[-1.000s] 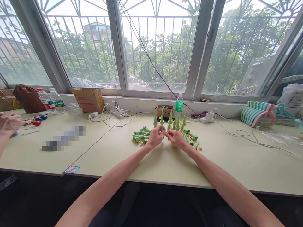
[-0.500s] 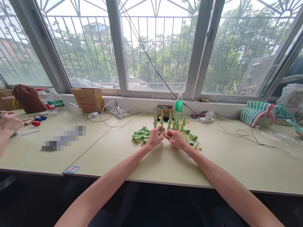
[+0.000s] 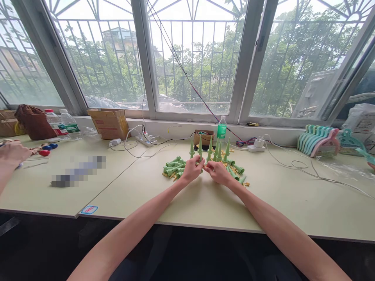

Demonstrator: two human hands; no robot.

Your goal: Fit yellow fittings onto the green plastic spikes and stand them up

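Observation:
My left hand (image 3: 191,171) is closed round a green plastic cone-shaped spike (image 3: 200,157), its tip pointing up above the fingers. Close beside it, my right hand (image 3: 218,172) pinches what looks like a small yellow plastic piece, mostly hidden by the fingertips. The two hands nearly meet at the held spike. Just behind them stand several upright green spikes (image 3: 227,151). Loose green spikes (image 3: 175,169) lie in a heap left of my hands, and more green spikes (image 3: 238,168) lie to the right. Small yellow pieces (image 3: 247,184) are scattered among them.
A green-labelled bottle (image 3: 222,128) and a small cardboard box (image 3: 204,137) stand behind the spikes. Cables run to power strips (image 3: 256,146) by the window. Hangers (image 3: 319,140) are at the right. At far left, another person's hand (image 3: 13,152) is near coloured balls (image 3: 44,152).
My hands stay at the held spike; the right fingertips have shifted very slightly. The other person's hand at far left has moved a little to the right.

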